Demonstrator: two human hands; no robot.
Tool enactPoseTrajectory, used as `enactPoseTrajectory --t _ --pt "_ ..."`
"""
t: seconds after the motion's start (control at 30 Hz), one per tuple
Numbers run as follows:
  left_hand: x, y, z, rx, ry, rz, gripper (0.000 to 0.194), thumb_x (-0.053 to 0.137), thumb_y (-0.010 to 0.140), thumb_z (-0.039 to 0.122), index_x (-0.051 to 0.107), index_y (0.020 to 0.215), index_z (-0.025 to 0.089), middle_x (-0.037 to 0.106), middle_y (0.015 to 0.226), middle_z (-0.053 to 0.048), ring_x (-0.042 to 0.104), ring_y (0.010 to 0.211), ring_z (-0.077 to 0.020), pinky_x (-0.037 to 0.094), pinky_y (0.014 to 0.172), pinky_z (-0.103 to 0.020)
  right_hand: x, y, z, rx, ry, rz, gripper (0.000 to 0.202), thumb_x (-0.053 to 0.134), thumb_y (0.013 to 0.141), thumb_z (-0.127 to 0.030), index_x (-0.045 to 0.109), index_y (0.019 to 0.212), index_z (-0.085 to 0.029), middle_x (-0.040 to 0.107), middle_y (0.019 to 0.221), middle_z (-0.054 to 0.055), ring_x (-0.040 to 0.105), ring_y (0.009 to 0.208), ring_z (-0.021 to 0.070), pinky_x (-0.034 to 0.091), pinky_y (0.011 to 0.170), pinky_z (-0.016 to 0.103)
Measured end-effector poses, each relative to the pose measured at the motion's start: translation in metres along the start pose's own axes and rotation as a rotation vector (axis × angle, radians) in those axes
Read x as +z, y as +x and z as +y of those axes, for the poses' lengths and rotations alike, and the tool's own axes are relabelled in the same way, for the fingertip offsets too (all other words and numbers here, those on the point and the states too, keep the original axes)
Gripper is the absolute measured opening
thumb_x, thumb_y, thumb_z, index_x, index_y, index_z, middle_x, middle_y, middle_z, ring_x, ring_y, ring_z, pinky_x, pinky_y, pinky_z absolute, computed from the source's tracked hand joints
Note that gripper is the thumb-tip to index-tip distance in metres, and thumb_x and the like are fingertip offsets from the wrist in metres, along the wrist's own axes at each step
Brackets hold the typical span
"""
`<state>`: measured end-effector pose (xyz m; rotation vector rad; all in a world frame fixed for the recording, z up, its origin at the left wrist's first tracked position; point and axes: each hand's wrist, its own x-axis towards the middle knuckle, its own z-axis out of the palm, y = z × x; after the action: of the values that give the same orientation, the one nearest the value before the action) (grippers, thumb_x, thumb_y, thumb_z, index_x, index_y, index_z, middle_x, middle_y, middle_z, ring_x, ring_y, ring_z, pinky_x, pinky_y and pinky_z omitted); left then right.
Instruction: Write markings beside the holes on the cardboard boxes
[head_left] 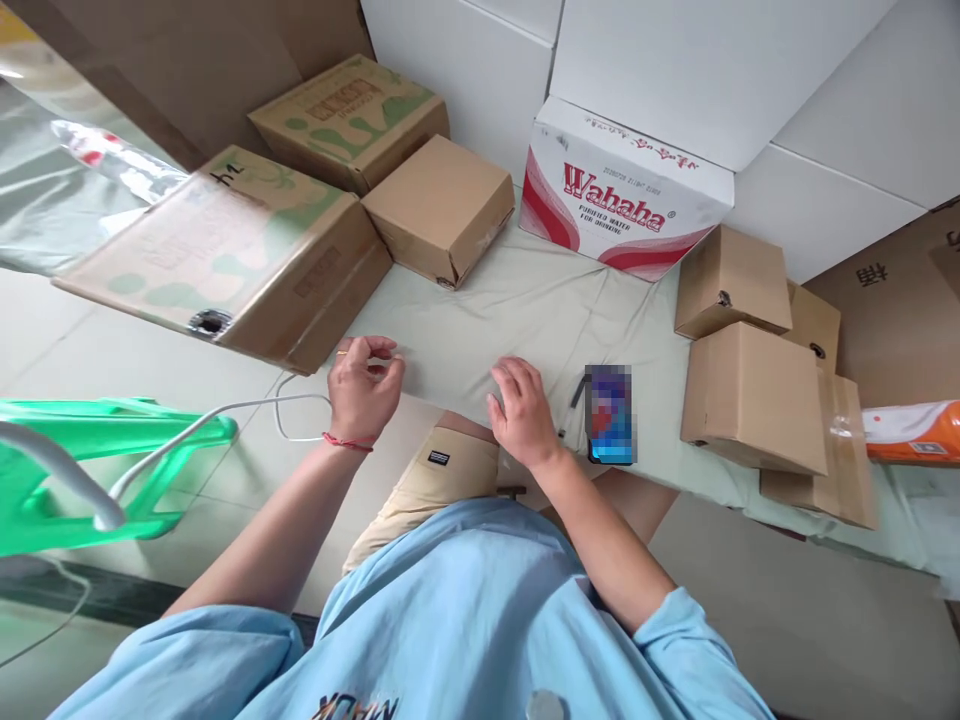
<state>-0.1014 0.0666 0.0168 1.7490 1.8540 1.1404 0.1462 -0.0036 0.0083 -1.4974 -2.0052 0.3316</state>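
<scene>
My left hand (365,388) hovers by the front edge of the cloth-covered table (465,320), near the large carton (247,245) on the left. Its fingers curl loosely, with a gap between thumb and forefinger and nothing seen in it. Over the table's front edge, my right hand (523,408) is bent at the fingers, thumb apart, and also holds nothing. Just right of it lies a phone (610,415) with a blurred-out screen. A thin dark strip (578,391) lies between that hand and the phone.
At the back left are a patterned carton (360,110) and a plain brown box (442,205). A white-and-red Wahaha carton (622,195) stands against the wall. Several brown boxes (754,395) are stacked on the right, beside an orange-and-white package (911,432). A green stool (165,510) and white cable (225,405) are at lower left.
</scene>
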Motion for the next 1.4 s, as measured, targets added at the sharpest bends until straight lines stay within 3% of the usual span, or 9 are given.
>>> enactPoseTrajectory --t 0.2,0.43,0.57,0.7,0.87,1.0,1.17,1.27,1.4 --pt "0.016 0.014 0.015 -0.039 -0.083 -0.064 0.018 0.058 0.088 0.031 0.073 0.088 0.02 0.072 0.09 -0.006 0.068 0.081 -0.0188 0.06 0.075 -0.03 0.024 0.009 0.013 0.025 -0.041 0.013 0.029 0.057 0.105 -0.023 0.069 0.13 -0.014 0.069 0.139 0.02 0.057 0.136 0.0335 0.05 0.121 0.055" --pt "0.087 0.073 0.043 -0.01 -0.035 -0.17 0.038 0.064 0.09 0.027 0.076 0.125 0.016 0.073 0.101 -0.007 0.069 0.091 -0.0216 0.057 0.095 -0.036 0.022 -0.001 0.016 0.075 -0.039 0.138 0.02 0.051 0.105 -0.018 0.069 0.114 -0.018 0.072 0.115 0.016 0.06 0.116 0.0308 0.052 0.108 0.051" --pt "0.116 0.099 0.053 -0.079 0.057 -0.158 0.027 0.067 0.092 0.03 0.077 0.112 0.015 0.073 0.101 -0.013 0.069 0.107 -0.0316 0.052 0.1 -0.043 0.024 0.001 0.015 0.081 -0.057 0.122 0.017 0.052 0.103 -0.014 0.068 0.107 -0.019 0.072 0.109 0.015 0.059 0.111 0.0301 0.05 0.106 0.049" --pt "0.121 0.108 0.06 -0.142 0.132 -0.127 0.021 0.063 0.096 0.032 0.078 0.099 0.017 0.076 0.107 -0.017 0.069 0.108 -0.0377 0.05 0.096 -0.048 0.026 0.0 0.015 0.088 -0.079 0.121 0.017 0.052 0.102 -0.013 0.068 0.104 -0.02 0.072 0.107 0.013 0.059 0.109 0.0297 0.05 0.104 0.048" --pt "0.105 0.101 0.071 -0.122 0.16 -0.091 0.021 0.061 0.098 0.03 0.077 0.093 0.018 0.076 0.101 -0.015 0.07 0.105 -0.0348 0.048 0.093 -0.044 0.025 0.0 0.014 0.088 -0.087 0.154 0.017 0.051 0.103 -0.013 0.066 0.101 -0.021 0.072 0.105 0.012 0.059 0.107 0.0286 0.049 0.104 0.047" --pt "0.068 0.069 0.077 -0.017 0.133 -0.041 0.019 0.062 0.098 0.03 0.074 0.088 0.02 0.071 0.088 -0.005 0.068 0.091 -0.0233 0.048 0.089 -0.035 0.026 -0.001 0.013 0.087 -0.078 0.211 0.018 0.048 0.105 -0.015 0.065 0.108 -0.019 0.071 0.107 0.013 0.06 0.109 0.0287 0.049 0.104 0.048" --pt "0.012 0.003 0.079 0.373 -0.072 0.094 0.022 0.071 0.092 0.024 0.065 0.072 0.021 0.057 0.066 0.003 0.051 0.061 -0.0129 0.043 0.067 -0.027 0.027 -0.003 0.018 0.134 -0.004 0.439 0.02 0.05 0.103 -0.023 0.061 0.118 -0.019 0.069 0.112 0.015 0.061 0.113 0.0301 0.05 0.106 0.053" --pt "-0.007 -0.038 0.076 0.498 -0.17 -0.015 0.022 0.071 0.096 0.018 0.066 0.075 0.02 0.054 0.066 0.004 0.047 0.057 -0.0101 0.04 0.06 -0.024 0.024 -0.002 0.021 0.32 0.236 0.532 0.021 0.056 0.097 -0.029 0.061 0.116 -0.021 0.07 0.113 0.014 0.064 0.108 0.0287 0.052 0.104 0.052" --pt "-0.015 -0.083 0.068 0.478 -0.231 -0.11 0.019 0.07 0.099 0.014 0.068 0.081 0.02 0.056 0.069 0.004 0.048 0.058 -0.0094 0.04 0.056 -0.022 0.016 -0.011 0.01 0.594 0.589 0.542 0.015 0.054 0.096 -0.034 0.059 0.106 -0.023 0.07 0.099 0.007 0.068 0.091 0.0217 0.058 0.088 0.04"
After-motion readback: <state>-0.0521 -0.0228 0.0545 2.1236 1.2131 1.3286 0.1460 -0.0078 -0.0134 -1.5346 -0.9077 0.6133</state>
